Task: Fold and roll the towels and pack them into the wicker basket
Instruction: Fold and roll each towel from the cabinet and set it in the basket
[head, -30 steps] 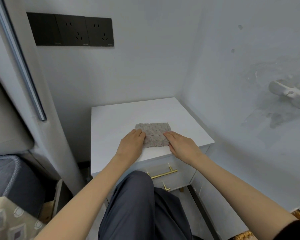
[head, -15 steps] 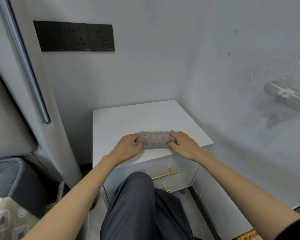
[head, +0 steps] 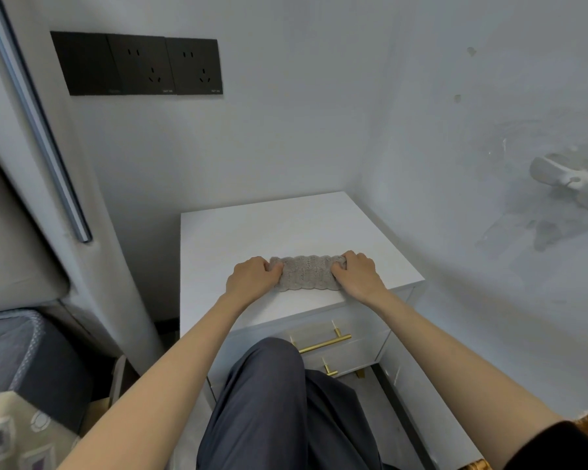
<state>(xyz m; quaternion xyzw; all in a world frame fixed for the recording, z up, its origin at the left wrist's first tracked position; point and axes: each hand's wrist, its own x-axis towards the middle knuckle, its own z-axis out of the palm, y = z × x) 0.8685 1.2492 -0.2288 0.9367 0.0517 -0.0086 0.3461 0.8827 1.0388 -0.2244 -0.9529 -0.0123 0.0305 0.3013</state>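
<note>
Head view: gripping both ends of the grey towel with left hand and right hand, fingers curled round it. Lies bunched lengthwise near the front edge of the white table. Looks mid-roll; next calls for even pressure, keeping ends aligned.

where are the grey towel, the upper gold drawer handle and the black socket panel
grey towel [head: 307, 274], head view, middle of its top surface
upper gold drawer handle [head: 325, 344], head view, middle of the bar
black socket panel [head: 140, 64], head view, its middle plate
</note>
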